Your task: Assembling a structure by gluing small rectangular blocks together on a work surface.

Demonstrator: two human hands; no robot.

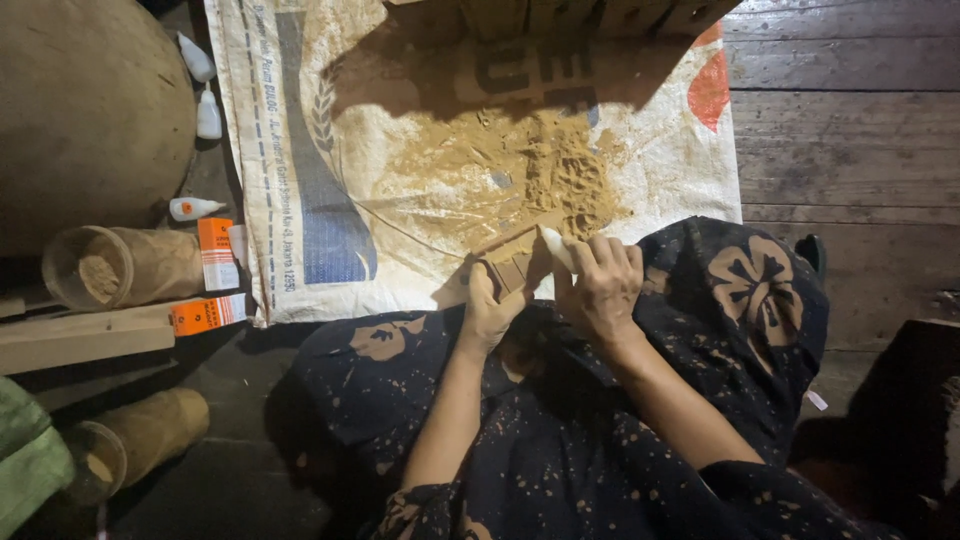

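Note:
My left hand [489,305] grips a small brown wooden block [513,262] from below, over my lap. My right hand [601,285] holds a small white squeeze bottle [556,246], its tip pointing at the block's upper edge. Just beyond the block, a heap of tan sawdust [520,175] lies on a white woven sack [300,150] spread on the floor. My knees, in dark cloth with tan flowers [740,300], are folded under both hands.
Three more white glue bottles [206,112] and orange-white small boxes [214,255] lie left of the sack. Two tipped jars with sawdust [105,268] and a wooden plank [85,340] sit further left. A big round brown object [80,110] fills the top left corner. Wooden pieces [560,18] line the sack's far edge.

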